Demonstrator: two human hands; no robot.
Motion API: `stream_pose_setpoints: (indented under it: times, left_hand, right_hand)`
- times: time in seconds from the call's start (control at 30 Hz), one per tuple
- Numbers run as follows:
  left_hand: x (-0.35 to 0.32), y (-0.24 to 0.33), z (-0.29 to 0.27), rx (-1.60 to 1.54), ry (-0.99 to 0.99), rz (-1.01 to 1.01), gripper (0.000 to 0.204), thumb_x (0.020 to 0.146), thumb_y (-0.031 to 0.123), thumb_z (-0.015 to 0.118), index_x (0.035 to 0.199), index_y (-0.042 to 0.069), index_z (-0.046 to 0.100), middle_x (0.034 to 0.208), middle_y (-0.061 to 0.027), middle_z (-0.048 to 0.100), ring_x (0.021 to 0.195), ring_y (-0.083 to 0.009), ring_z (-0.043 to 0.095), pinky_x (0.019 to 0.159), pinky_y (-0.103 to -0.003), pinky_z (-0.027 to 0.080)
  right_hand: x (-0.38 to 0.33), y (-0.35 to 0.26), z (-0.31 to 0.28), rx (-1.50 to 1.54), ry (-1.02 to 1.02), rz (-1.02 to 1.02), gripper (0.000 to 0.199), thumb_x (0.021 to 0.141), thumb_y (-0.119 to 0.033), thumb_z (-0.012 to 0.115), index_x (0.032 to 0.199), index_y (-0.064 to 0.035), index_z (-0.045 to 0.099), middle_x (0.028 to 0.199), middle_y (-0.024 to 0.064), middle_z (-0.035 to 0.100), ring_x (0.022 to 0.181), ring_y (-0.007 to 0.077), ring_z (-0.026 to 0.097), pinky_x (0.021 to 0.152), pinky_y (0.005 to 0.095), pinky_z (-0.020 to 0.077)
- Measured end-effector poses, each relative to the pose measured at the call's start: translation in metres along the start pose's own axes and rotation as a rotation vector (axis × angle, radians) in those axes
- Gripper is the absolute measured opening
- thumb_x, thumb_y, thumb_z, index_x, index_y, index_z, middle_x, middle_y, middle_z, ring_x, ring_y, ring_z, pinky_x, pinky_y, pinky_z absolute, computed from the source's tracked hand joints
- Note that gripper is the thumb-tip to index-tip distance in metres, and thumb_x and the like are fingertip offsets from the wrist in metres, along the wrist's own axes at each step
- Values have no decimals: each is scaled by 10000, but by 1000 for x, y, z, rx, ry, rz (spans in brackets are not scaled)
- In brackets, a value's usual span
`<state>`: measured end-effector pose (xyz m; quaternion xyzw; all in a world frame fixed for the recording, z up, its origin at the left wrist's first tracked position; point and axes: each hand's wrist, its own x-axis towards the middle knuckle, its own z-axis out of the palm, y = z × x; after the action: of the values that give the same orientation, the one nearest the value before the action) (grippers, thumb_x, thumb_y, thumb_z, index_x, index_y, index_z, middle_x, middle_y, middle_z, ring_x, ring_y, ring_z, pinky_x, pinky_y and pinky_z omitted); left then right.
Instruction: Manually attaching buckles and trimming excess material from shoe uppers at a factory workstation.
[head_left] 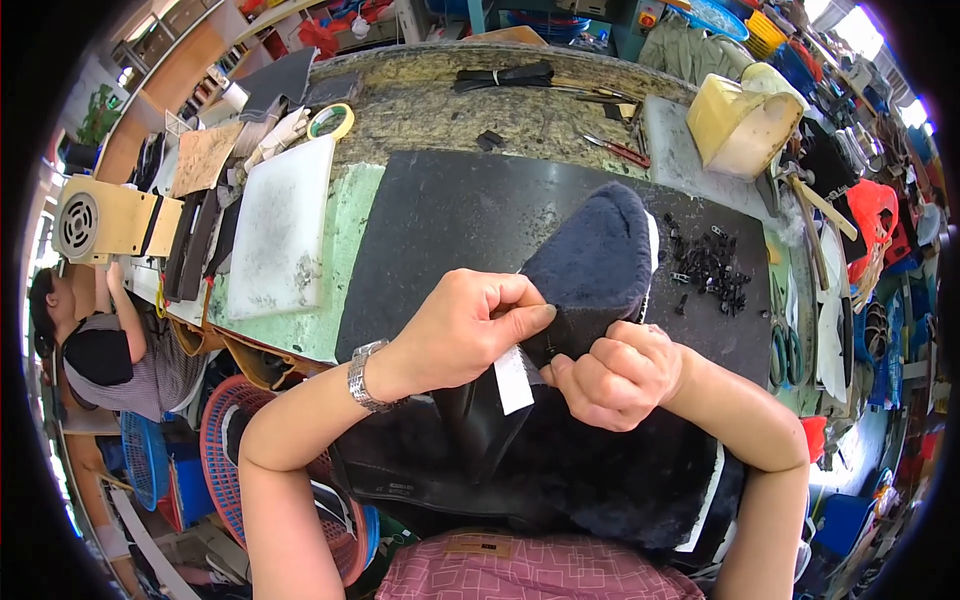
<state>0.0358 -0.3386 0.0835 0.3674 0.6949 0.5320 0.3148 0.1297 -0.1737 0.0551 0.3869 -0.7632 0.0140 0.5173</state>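
A black leather boot upper [470, 425] with navy plush lining [590, 255] is held up over my lap, its plush end lying on the black mat. My left hand [465, 325] is closed, thumb and forefinger pinching the upper's edge where plush meets leather. Just below and to the right, my right hand [620, 380] is curled closed, its fingertips on a small dark piece at that edge, apparently a zipper slider [551, 351], mostly covered by the fingers. A white strip [513, 380] hangs from the upper between my hands. Small black zipper sliders [715, 265] lie heaped beside the plush.
The black mat [440, 220] covers the table's middle. A white board [280, 230] and tape roll [331, 122] lie left; pincers [618, 150], a yellowish container [745, 120], a hammer [822, 205] and scissors [787, 345] lie right. Another person [110, 340] sits left by a machine [110, 220].
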Motion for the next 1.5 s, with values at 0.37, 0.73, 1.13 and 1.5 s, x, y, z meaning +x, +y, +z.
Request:
stream_pose_setpoints:
  times: [0.37, 0.73, 1.13, 1.5]
  left_hand:
    - [9, 5, -8, 282, 224, 182, 175, 812, 134, 580, 709, -6, 560, 540, -50, 480, 537, -37, 402, 476, -232, 357]
    - [-62, -42, -16, -366, 380, 90, 232, 856, 40, 393, 1081, -6, 427, 904, -120, 576, 774, -200, 591, 684, -321, 489]
    - [-126, -62, 18, -212, 25, -252, 177, 879, 21, 423, 1023, -11, 521, 920, -42, 574, 876, -112, 529, 780, -258, 420]
    - [-123, -66, 20, -264, -12, -274, 232, 891, 31, 368, 1061, -15, 519, 936, -98, 613, 899, -167, 580, 814, -288, 434]
  right_hand:
    - [19, -5, -10, -26, -68, -86, 201, 730, -163, 643, 623, -104, 484, 634, -19, 436, 559, 100, 449, 512, 246, 357]
    - [20, 21, -14, 629, -140, 1245, 554, 702, -74, 675, 1168, -55, 376, 903, 112, 577, 773, 258, 544, 790, 340, 424]
    - [34, 22, -13, 883, -283, 1138, 791, 702, -44, 640, 1352, -118, 195, 887, 81, 581, 865, 231, 546, 938, 346, 304]
    - [27, 22, -13, 869, -274, 1180, 781, 700, -40, 637, 1349, -129, 212, 834, 72, 551, 828, 231, 526, 901, 356, 342]
